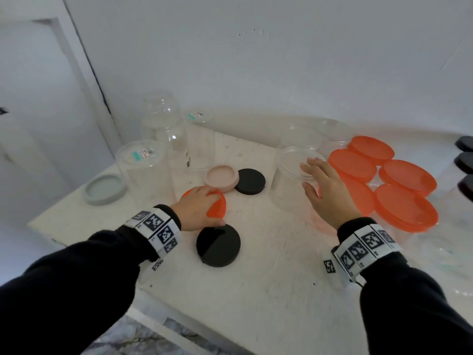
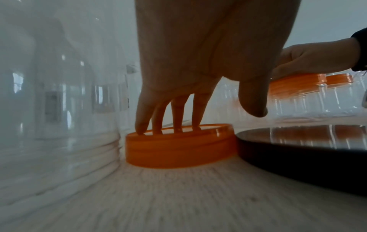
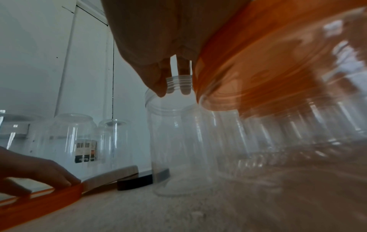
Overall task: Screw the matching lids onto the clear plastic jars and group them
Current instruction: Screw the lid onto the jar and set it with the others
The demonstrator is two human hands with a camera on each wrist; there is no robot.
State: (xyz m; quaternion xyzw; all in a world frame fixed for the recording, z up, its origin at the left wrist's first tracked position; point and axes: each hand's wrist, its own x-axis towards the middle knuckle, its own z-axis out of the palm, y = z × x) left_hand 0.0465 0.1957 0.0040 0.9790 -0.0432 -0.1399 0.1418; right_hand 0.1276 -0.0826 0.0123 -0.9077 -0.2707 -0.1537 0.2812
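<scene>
While the left hand point(image 1: 198, 206) rests straight fingertips point(image 2: 141, 128) on the round orange plastic lid point(image 1: 217, 209), thumb loose, that lid lies just behind the big black round lid point(image 1: 218, 245). Right of the black lid, the right hand point(image 1: 325, 190) spreads its fingers over the open clear plastic jar point(image 1: 288, 175), touching its rim.

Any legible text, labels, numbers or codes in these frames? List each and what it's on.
No text reads clearly.
Sticker on front-left upturned jar: barcode, teal patch, print blurred.
Rear sticker on rear jar: similar, blurred.
Side label on domed jar: barcodes, white lettering on dark band, too small.
Left wristband, right wristband: square marker codes, no readable words.
</scene>
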